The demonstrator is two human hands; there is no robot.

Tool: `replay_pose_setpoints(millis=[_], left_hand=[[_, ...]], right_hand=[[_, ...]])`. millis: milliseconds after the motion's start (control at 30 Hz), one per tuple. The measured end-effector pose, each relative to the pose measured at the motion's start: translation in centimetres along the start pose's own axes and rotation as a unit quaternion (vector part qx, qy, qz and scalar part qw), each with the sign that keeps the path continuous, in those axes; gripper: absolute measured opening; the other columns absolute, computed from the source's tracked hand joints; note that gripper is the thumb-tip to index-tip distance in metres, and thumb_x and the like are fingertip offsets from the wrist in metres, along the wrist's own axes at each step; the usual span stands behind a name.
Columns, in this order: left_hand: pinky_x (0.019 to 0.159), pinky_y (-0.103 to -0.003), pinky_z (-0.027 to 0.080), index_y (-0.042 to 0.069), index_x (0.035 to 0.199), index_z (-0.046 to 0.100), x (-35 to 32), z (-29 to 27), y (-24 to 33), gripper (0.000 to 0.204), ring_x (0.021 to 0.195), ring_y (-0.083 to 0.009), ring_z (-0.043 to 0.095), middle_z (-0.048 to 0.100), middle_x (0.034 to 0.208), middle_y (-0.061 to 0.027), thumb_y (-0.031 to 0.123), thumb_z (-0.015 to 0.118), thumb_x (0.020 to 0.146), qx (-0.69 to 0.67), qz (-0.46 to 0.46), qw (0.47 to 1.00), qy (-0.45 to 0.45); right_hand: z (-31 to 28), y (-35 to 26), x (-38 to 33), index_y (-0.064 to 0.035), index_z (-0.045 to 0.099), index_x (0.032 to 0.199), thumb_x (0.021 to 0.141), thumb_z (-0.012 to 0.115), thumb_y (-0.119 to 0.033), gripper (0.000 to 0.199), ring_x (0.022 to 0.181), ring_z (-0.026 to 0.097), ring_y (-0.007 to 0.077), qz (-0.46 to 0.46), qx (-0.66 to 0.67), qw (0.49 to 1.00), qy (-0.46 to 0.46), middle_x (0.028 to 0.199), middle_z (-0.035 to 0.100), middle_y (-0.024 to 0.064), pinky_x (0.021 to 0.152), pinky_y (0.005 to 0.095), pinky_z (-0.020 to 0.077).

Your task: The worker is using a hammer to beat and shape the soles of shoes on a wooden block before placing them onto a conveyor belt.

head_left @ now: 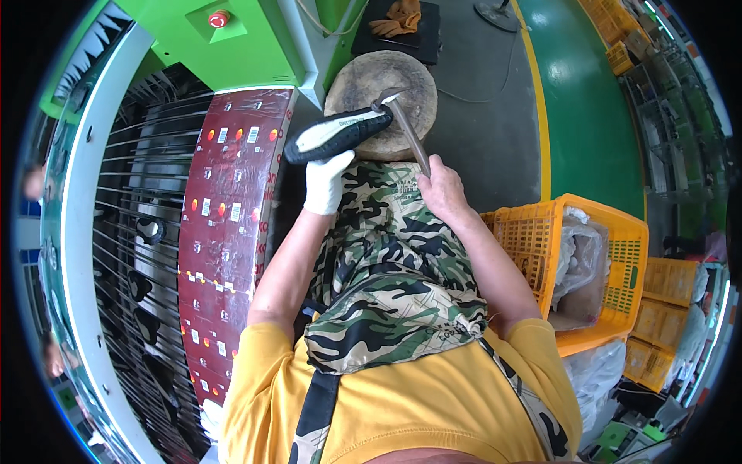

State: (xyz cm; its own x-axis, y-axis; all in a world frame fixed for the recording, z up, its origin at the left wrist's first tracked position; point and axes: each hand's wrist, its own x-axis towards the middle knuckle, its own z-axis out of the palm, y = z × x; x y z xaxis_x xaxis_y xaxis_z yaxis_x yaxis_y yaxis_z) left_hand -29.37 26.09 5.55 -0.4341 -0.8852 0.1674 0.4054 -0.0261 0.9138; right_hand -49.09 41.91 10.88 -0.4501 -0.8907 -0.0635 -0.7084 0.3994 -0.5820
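Observation:
My left hand (325, 183), in a white glove, grips one end of a black shoe upper (357, 138) whose pale bottom faces up. The shoe lies tilted across the left part of a round wooden block (371, 75), its other end over the block's middle. In my bare right hand (446, 189) is the handle of a hammer (413, 142). The hammer's metal head rests at or just above the shoe's far end; I cannot tell whether they touch. My right fingers wrap round the lower handle. Below both hands spreads a camouflage apron (386, 255).
Left of me stand a dark red patterned panel (224, 193) and a rack of metal rods (147, 255) carrying black shoe parts. A green machine (193, 46) with a red button rises beyond. To my right is an orange crate (603, 267) with plastic bags. Orange gloves (398, 18) lie beyond the block.

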Motion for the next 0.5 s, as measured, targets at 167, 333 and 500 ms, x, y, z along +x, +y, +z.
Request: replay_pose_setpoints(millis=[167, 333, 500], left_hand=[[0.109, -0.060, 0.045, 0.002, 0.158, 0.033, -4.5, 0.5, 6.2, 0.099, 0.147, -0.0402, 0.039, 0.040, 0.158, -0.0223, 0.051, 0.075, 0.084, -0.236, -0.156, 0.953, -0.103], [0.086, -0.041, 0.059, -0.001, 0.152, 0.040, -5.3, 0.8, 6.9, 0.066, 0.123, -0.0395, 0.061, 0.053, 0.148, -0.0202, 0.027, 0.063, 0.097, -0.253, -0.288, 0.924, 0.004], [0.067, -0.033, 0.059, -0.004, 0.144, 0.048, -5.2, 0.0, 4.4, 0.050, 0.098, -0.0377, 0.073, 0.065, 0.130, -0.0185, 0.015, 0.059, 0.098, -0.199, -0.321, 0.919, 0.113]], right_hand=[[0.3, 2.4, -0.5, 0.0019, 0.053, 0.097, 0.089, 0.071, -0.018, 0.028, 0.081, 0.066, 0.0450, -0.030, 0.005, 0.999, 0.024, 0.082, 0.066, 0.0225, 0.075, 0.0551, 0.0522], [-1.1, 2.2, -0.3, 0.0012, 0.055, 0.097, 0.090, 0.072, -0.018, 0.027, 0.075, 0.066, 0.0358, -0.040, 0.067, 0.997, -0.005, 0.079, 0.065, 0.0195, 0.070, 0.0476, 0.0519], [-8.8, -3.8, 0.6, 0.0009, 0.055, 0.106, 0.097, 0.070, -0.022, 0.029, 0.064, 0.067, 0.0198, -0.095, 0.242, 0.953, 0.155, 0.071, 0.066, 0.0130, 0.057, 0.0374, 0.0531]])
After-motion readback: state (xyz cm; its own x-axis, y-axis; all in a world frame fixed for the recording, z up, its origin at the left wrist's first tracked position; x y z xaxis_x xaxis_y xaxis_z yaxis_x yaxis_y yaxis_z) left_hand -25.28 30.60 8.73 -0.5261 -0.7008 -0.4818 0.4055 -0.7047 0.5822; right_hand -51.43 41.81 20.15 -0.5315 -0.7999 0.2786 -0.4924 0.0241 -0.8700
